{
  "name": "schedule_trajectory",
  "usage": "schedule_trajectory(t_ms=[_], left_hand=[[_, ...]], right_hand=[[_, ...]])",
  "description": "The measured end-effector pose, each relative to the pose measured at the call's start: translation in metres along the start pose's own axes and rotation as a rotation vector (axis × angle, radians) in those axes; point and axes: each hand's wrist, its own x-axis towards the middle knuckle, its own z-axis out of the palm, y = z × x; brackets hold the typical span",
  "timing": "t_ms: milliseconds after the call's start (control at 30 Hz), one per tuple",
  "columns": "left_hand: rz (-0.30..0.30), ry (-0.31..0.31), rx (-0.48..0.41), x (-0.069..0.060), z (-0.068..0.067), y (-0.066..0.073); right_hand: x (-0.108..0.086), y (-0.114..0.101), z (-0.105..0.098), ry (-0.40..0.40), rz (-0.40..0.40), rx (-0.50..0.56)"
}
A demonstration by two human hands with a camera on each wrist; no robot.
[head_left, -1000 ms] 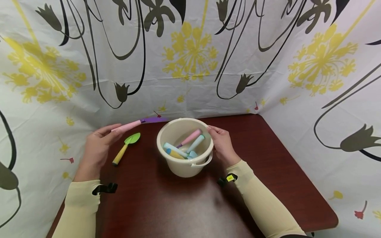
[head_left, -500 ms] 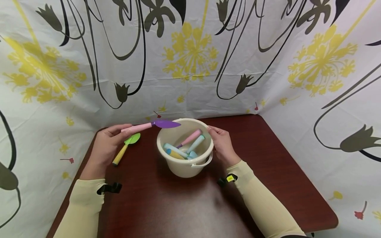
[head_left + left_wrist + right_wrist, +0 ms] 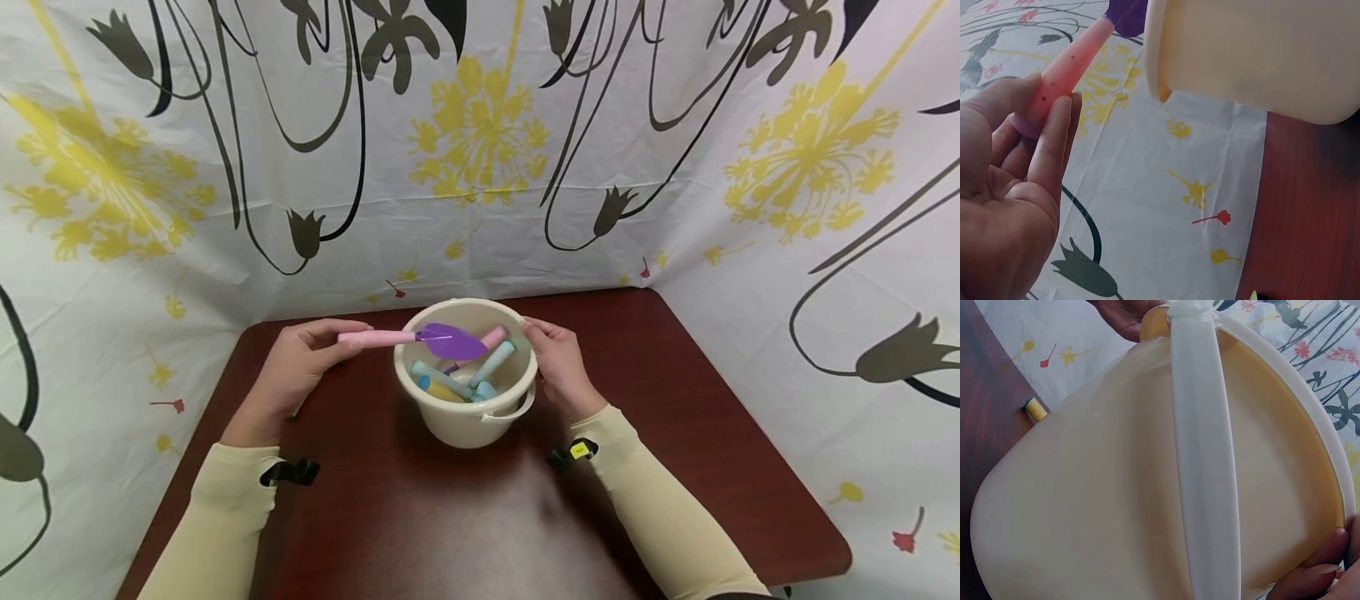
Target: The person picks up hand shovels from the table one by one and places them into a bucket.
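Note:
My left hand (image 3: 300,367) pinches the pink handle of a toy trowel (image 3: 378,338), thumb on one side and fingers on the other. The trowel's purple blade lies over the opening of a cream bucket (image 3: 463,427). At the bucket's right side my right hand (image 3: 557,367) grips the rim; in the right wrist view its fingertips (image 3: 1310,581) press against the wall by the rim. Inside the bucket are a pink handle (image 3: 495,336), light blue handles (image 3: 492,364) and a yellow handle with a blue end (image 3: 438,388). The bucket's handle (image 3: 1207,456) hangs down its side.
Behind my left hand a yellow-handled tool (image 3: 1036,410) lies on the dark red table (image 3: 420,517), mostly hidden in the head view. A white patterned cloth (image 3: 480,242) hangs around the table's back and sides.
My left hand has moved right with the trowel, bringing the purple blade from left of the bucket to over its opening. My right hand and the bucket have stayed put.

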Motion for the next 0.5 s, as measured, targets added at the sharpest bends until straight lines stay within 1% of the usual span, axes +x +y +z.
schedule_trajectory(t_ms=[67, 167, 267, 400, 500], left_hand=[[0.024, -0.042, 0.026, 0.001, 0.003, 0.002], [0.043, -0.095, 0.064, 0.005, 0.009, 0.004], [0.046, -0.116, 0.081, 0.009, 0.014, 0.005], [0.061, -0.149, 0.082, 0.015, 0.021, 0.007], [0.08, -0.172, 0.107, 0.019, 0.028, 0.01]], right_hand=[[0.0, 0.0, 0.001, 0.004, -0.001, -0.001], [0.0, 0.0, 0.001, 0.009, -0.003, 0.004], [-0.001, -0.001, 0.002, 0.012, -0.007, 0.009], [-0.001, -0.001, 0.002, 0.012, -0.006, 0.008], [-0.001, -0.001, 0.002, 0.012, -0.004, 0.011]])
